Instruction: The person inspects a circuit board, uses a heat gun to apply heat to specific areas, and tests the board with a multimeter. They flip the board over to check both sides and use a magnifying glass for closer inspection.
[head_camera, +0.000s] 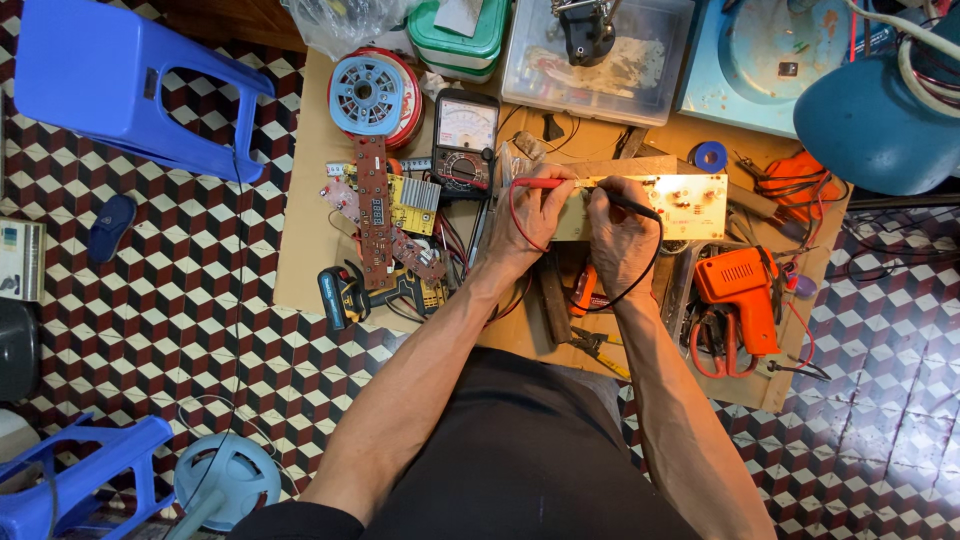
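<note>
The long pale yellow circuit board (672, 205) lies on the brown wooden work board (310, 200), its long axis running left to right. The left hand (533, 215) is closed around a slim red test probe (540, 183) pointing right onto the circuit board. The right hand (617, 232) pinches a black test probe (628, 203), tip touching the circuit board.

The left hand (533, 215) holds a red probe (540, 183) and the right hand (622, 232) a black probe (628, 202) on the circuit board (690, 205); a multimeter (465, 140) sits at ten o'clock.

Electronics repair workshop, multimeter (465, 140), circuit boards (378, 210) (floor-level), orange soldering gun (735, 290)
</note>
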